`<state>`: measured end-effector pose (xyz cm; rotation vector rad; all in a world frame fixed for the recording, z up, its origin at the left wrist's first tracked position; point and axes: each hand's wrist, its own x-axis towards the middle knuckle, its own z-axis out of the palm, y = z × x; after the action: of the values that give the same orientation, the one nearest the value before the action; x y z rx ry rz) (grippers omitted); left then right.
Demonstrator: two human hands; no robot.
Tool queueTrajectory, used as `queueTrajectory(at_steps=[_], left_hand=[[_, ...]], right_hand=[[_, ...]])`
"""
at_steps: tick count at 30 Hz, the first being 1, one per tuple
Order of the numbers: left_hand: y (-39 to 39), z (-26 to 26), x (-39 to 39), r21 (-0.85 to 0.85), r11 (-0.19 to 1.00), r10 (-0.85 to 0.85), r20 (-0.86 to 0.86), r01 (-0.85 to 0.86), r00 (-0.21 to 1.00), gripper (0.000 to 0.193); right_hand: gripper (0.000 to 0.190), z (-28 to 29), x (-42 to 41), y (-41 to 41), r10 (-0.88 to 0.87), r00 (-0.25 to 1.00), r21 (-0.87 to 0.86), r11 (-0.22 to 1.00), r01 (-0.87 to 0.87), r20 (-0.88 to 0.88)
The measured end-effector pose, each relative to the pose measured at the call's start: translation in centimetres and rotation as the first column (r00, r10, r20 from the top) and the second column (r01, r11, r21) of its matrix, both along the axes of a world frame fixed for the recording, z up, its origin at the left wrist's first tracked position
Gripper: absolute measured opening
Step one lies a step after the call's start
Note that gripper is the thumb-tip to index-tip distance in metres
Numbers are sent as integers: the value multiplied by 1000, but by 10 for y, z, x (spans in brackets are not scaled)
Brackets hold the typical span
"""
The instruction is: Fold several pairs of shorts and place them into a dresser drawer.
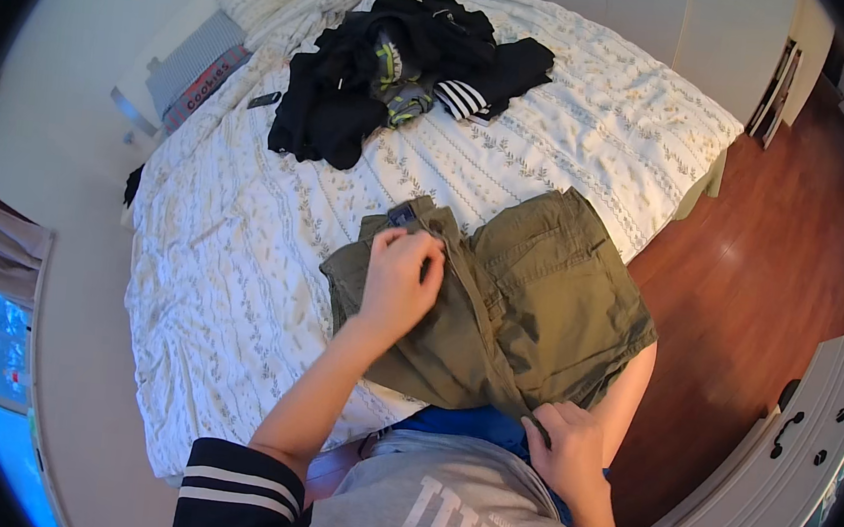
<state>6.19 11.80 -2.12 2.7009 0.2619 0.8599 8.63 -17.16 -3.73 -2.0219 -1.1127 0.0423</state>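
A pair of olive-green shorts (561,306) lies across the near edge of the bed and over the lap, its waistband with a dark label towards the upper left. My left hand (404,277) grips the fabric by the waistband, fingers curled. Lower right, my right hand (568,446) pinches the near edge of the shorts between thumb and fingers. Folds run diagonally between the two hands.
Dark clothes (346,99) are heaped on the patterned bedspread (243,248), with a black-and-white striped piece (462,100) at the heap's right. A dark remote or phone (264,100) lies left of it. Cushions (202,71) stand upper left; a drawer unit (774,460) is lower right.
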Motion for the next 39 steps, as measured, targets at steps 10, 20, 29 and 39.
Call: queueTrajectory(at_steps=[10,20,29,39], left_hand=[[7,-2,-3,13,999,49,5,-49,999,17],[10,-36,-20,232,970,77,4,-76,997,18],[80,-39,-99,-126,899,422,-3,-419,907,52],[126,-51,-100,-991,-126,124,22,38,992,33]], right_hand=[[18,9,4,-3,75,997,-161,984,-77,-21],[20,-16,17,-10,-230,909,-348,932,103,-348],[63,52,55,58,89,956,-275,946,-169,-281],[53,36,138,249,361,905,-518,743,-424,-224]])
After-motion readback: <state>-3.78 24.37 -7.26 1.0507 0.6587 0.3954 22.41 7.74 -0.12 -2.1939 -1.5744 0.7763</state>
